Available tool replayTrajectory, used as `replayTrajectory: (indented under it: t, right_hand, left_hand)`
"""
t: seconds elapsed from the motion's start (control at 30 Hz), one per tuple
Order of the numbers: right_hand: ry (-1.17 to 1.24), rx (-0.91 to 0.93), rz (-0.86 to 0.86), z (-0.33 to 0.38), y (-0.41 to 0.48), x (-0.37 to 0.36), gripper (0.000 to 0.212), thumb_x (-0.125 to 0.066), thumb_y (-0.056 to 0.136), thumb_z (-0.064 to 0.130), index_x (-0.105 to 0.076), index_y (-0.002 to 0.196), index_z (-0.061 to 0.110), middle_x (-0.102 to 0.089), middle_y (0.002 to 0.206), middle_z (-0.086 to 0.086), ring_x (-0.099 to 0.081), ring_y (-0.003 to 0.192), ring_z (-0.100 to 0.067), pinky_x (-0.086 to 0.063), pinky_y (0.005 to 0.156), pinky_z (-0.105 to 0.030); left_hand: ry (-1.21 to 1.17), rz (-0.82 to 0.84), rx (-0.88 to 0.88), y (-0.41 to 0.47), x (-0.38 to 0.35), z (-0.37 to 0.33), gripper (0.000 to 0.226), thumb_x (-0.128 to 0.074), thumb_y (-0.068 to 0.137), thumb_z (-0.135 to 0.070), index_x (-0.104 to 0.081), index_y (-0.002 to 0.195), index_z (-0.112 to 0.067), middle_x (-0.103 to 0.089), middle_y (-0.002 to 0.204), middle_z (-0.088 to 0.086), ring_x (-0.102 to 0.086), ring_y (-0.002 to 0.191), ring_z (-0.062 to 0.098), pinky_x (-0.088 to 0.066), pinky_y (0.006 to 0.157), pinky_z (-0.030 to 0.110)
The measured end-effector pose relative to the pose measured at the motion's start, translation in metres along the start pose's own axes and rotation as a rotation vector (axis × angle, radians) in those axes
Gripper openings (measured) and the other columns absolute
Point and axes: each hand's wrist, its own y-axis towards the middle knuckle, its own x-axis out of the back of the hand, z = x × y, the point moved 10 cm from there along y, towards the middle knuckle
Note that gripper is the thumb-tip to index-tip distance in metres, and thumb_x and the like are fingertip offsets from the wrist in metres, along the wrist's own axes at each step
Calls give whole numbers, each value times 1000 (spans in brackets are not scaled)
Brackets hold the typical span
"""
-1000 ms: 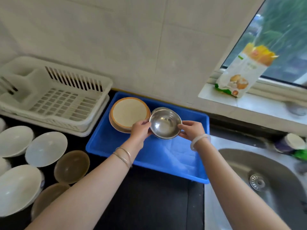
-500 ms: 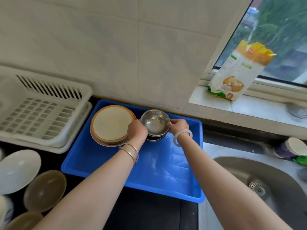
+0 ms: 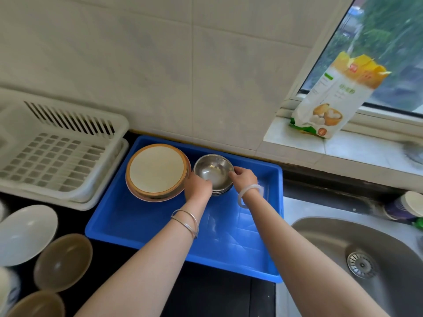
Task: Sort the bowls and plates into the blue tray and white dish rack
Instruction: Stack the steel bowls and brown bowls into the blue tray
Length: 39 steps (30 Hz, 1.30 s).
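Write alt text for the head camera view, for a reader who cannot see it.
Both hands, left and right, grip a stack of round steel bowls resting in a blue plastic tray, beside a stack of tan-rimmed plates. An empty white slotted dish rack sits left, white and brown bowls wait on the dark counter, and a steel sink lies right.

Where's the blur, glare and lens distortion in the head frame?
Head view: motion blur smears the white dish rack and the bowls at the lower left edge; glare patches on the blue tray floor and inside the steel bowl; wide-angle bending tilts the window frame and flour bag; both hands stay fairly sharp.
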Motion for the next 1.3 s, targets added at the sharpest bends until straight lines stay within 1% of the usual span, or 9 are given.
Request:
replayTrajectory:
  t: [0.13,0.23,0.4,0.6,0.83,0.97,1.07,1.17,1.3]
  right_hand:
    - [60,6,-17,-5,-8,-1,27,-45,88,16,-66,102,5,-68,103,-21,-61,91,-36,-49,86,-46]
    - [87,7,-9,-9,-13,0,27,-44,89,17,-67,103,10,-68,98,-17,-59,86,-31,-50,81,-43]
    - [101,21,-55,-15,-34,10,34,-47,93,22,-57,125,16,-61,127,-3,-55,117,-23,-42,96,-33]
    - [119,142,37,3,-90,-19,23,-45,93,19,-65,104,17,-70,103,-5,-66,89,-18,-52,86,-37]
    - [78,214,310,20,-174,-126,17,-48,92,19,-64,88,22,-67,77,3,-62,61,-6,-49,63,-23]
    - [-61,188,491,18,-212,-205,21,-47,93,27,-67,98,21,-66,83,3,-59,62,-7,-48,61,-20]
    - [-171,160,579,23,-231,-250,26,-47,93,31,-63,112,22,-67,97,-2,-65,82,-18,-56,81,-36]
    - [-261,141,583,35,-236,-279,39,-49,93,33,-51,129,20,-62,117,-7,-63,98,-24,-52,90,-43]
    - [-314,136,551,52,-234,-303,27,-49,93,27,-56,116,14,-65,104,-12,-65,92,-28,-54,86,-45]
  left_hand:
    - [-161,-38,-62,-6,2,6,33,-50,88,-12,-53,121,-9,-60,120,15,-58,108,35,-50,92,46]
    - [-200,-38,-110,-11,4,11,32,-49,90,-12,-54,121,-12,-59,125,8,-54,112,29,-46,94,38]
    - [-139,25,-168,-20,14,22,46,-47,94,-18,-40,139,-11,-44,144,6,-43,130,25,-37,100,33]
    - [-47,-34,-295,-56,68,48,34,-48,94,-19,-53,127,-17,-58,129,0,-53,101,9,-40,80,24]
    - [50,-217,-369,-111,166,113,29,-55,90,-15,-59,119,-12,-63,120,3,-59,107,17,-46,90,28]
    - [117,-409,-325,-138,224,170,28,-59,87,-11,-61,115,-11,-65,115,5,-60,107,21,-45,89,30]
    - [136,-559,-243,-155,260,215,28,-63,83,-6,-64,111,-9,-66,108,7,-60,105,24,-44,90,30]
    - [200,-655,-138,-165,283,256,34,-66,80,-4,-63,113,-10,-60,119,10,-54,112,28,-41,98,36]
    - [191,-713,-1,-171,300,301,43,-66,77,1,-62,116,-16,-52,124,10,-47,113,33,-40,95,39]
